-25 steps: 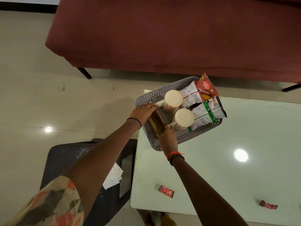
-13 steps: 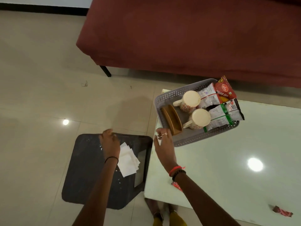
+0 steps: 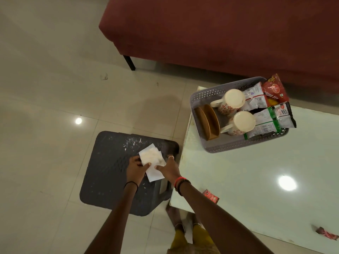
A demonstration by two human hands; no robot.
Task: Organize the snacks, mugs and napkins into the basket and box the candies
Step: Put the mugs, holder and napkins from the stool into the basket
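A stack of white napkins (image 3: 151, 158) lies on a dark grey plastic stool (image 3: 108, 167). My left hand (image 3: 136, 168) grips the stack's left side and my right hand (image 3: 168, 168) holds its right side. The grey perforated basket (image 3: 203, 96) sits on the white table's far left corner. Inside it are a brown napkin holder (image 3: 208, 119), two cream floral mugs (image 3: 232, 101) (image 3: 240, 123) and several snack packets (image 3: 271, 107). Two red candies (image 3: 211, 196) (image 3: 326, 233) lie on the table.
The white glossy table (image 3: 256, 180) fills the right side. A dark red sofa (image 3: 220, 33) stands behind it. Beige floor tiles (image 3: 55, 88) spread to the left. My feet show below the table's corner.
Both hands left the basket and the napkin holder inside it. They moved down left to the stool and closed on the napkin stack. The camera has swung left.
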